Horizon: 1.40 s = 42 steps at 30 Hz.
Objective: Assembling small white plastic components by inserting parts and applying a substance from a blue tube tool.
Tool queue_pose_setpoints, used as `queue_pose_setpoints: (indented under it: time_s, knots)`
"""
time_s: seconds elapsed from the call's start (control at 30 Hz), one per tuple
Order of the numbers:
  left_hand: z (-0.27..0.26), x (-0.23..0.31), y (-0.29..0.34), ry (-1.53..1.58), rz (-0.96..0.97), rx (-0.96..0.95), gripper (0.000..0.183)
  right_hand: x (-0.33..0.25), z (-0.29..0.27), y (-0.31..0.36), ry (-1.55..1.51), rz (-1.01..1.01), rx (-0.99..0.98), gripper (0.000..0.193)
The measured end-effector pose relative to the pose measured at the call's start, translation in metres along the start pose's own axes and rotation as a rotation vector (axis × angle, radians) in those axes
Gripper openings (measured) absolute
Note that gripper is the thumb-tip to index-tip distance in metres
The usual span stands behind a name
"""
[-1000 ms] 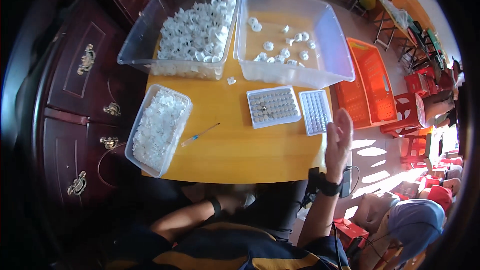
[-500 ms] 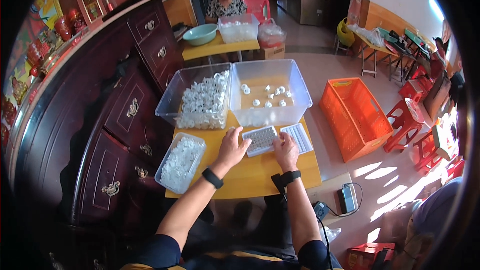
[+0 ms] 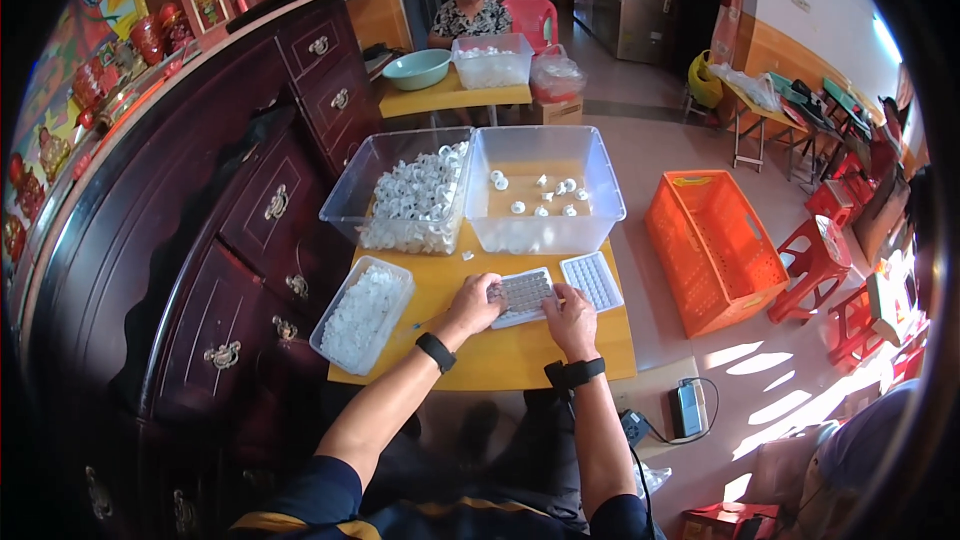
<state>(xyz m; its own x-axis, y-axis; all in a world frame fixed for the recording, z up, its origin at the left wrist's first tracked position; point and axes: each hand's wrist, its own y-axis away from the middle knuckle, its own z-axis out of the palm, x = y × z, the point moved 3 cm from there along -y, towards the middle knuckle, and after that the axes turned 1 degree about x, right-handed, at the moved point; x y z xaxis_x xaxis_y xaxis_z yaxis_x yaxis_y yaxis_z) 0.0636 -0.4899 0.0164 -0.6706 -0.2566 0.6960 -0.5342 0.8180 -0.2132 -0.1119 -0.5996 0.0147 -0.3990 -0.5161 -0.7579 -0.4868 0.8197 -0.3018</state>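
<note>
My left hand (image 3: 474, 304) and my right hand (image 3: 572, 322) are closed on the two ends of a grey tray (image 3: 525, 290) with rows of small cells. The grey tray looks slightly tilted, and a white tray (image 3: 517, 319) shows beneath its near edge. Past my right hand lies another white tray (image 3: 591, 281) with rows of small pieces. A tiny white piece (image 3: 467, 255) sits on the yellow table (image 3: 470, 365) beyond my left hand. My fingertips under the tray are hidden.
Behind my hands stand a clear bin (image 3: 345, 212) heaped with white plastic parts and another clear bin (image 3: 612, 202) holding several white parts. A small tub (image 3: 318, 332) of translucent pieces stands left. An orange crate (image 3: 700, 285) is on the floor. A person (image 3: 470, 15) sits opposite.
My left hand has moved onto the grey tray's left end and closed, where it was apart from it before. The grey tray has shifted and tilted. The view has swung slightly.
</note>
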Motion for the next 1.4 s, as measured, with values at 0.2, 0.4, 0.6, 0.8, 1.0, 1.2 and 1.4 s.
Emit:
queue_pose_setpoints:
  time_s: [0.2, 0.4, 0.6, 0.8, 1.0, 1.2, 1.4]
  knots:
    - [-0.021, 0.003, 0.021, 0.105, -0.009, -0.074, 0.039, -0.001, -0.003, 0.021, -0.078, -0.019, 0.020, 0.039]
    - [-0.115, 0.002, 0.072, 0.025, -0.030, 0.068, 0.031, 0.001, -0.033, 0.058, -0.363, 0.055, 0.208, 0.033]
    - [-0.205, -0.073, 0.122, -0.391, -0.195, 0.215, 0.024, 0.000, -0.017, 0.079, -0.442, 0.054, 0.118, 0.018]
    - [-0.200, -0.036, 0.090, -0.259, -0.166, 0.050, 0.032, 0.000, -0.012, 0.074, -0.360, 0.003, 0.140, 0.016]
    - [-0.218, 0.007, -0.022, -0.066, 0.046, 0.132, 0.050, 0.006, -0.016, 0.078, -0.330, 0.058, 0.140, 0.014]
    - [-0.199, -0.034, -0.137, -0.164, -0.154, 0.026, 0.063, -0.001, -0.012, 0.074, -0.333, 0.011, 0.117, 0.014]
    - [-0.167, -0.053, -0.169, 0.125, -0.559, -0.126, 0.075, 0.002, -0.022, 0.075, -0.474, 0.121, 0.049, 0.013]
